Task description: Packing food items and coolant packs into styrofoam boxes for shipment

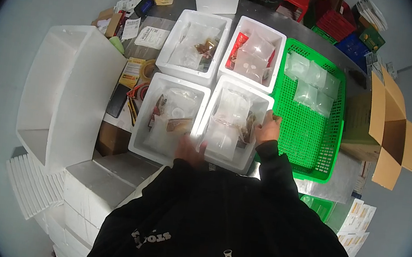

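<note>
Two white polystyrene boxes lie nearest me, side by side. My right hand (269, 128) pinches the right wall of the near right box (238, 166), fingers over its rim. Inside that box are clear plastic pouches (222, 138) and a brownish packet (249, 128). Blurred, my left hand (192, 152) is at the adjoining front corners of the two near boxes; its exact hold is unclear. The near left box (141, 114) contains clear pouches (179, 104) and brown packets (179, 125). Behind are a far left box (170, 43) and a far right box (226, 67), both filled with pouches and packets.
A green plastic basket (337, 144) with several clear pouches (306, 92) adjoins the boxes on the right. Beyond it stands an open cardboard box (376, 111). Leftward are a phone (117, 100), a box cutter (131, 111), tape (146, 70) and a large foam box (84, 86).
</note>
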### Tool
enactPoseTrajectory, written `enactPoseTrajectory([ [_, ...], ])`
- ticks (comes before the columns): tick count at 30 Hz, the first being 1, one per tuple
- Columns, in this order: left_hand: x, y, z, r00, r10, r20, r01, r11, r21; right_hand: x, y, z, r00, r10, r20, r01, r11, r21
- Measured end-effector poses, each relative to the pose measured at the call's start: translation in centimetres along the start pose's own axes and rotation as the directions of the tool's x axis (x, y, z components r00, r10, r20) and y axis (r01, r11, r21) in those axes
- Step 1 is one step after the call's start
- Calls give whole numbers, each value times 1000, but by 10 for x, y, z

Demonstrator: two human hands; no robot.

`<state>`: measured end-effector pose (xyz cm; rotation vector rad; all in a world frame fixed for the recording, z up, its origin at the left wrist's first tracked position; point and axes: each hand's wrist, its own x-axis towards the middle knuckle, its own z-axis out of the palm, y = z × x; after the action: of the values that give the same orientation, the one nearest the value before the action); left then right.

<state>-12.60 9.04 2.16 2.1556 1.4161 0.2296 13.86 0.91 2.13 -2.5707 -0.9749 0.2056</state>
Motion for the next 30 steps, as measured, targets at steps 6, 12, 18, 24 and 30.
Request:
enactPoseTrajectory([
  [6, 30, 17, 12, 997, 33, -73, -28, 997, 68, -14, -1, -5, 996, -10, -89, 20, 993, 116],
  [12, 47, 43, 6, 999, -49, -6, 49, 978, 201, -47, 3, -7, 995, 68, -68, -54, 982, 183],
  [18, 48, 12, 14, 999, 36, 8, -37, 993, 116, -80, -2, -43, 959, 138, 247, -190, 960, 204],
  [24, 19, 15, 9, 987, 148, -63, -143, 986, 81, -151, 17, -22, 943, 24, 331, -144, 928, 343],
  [30, -6, 40, -38, 998, -27, -52, 33, 992, 121, -144, 3, -58, 957, -97, 275, -43, 886, 461],
])
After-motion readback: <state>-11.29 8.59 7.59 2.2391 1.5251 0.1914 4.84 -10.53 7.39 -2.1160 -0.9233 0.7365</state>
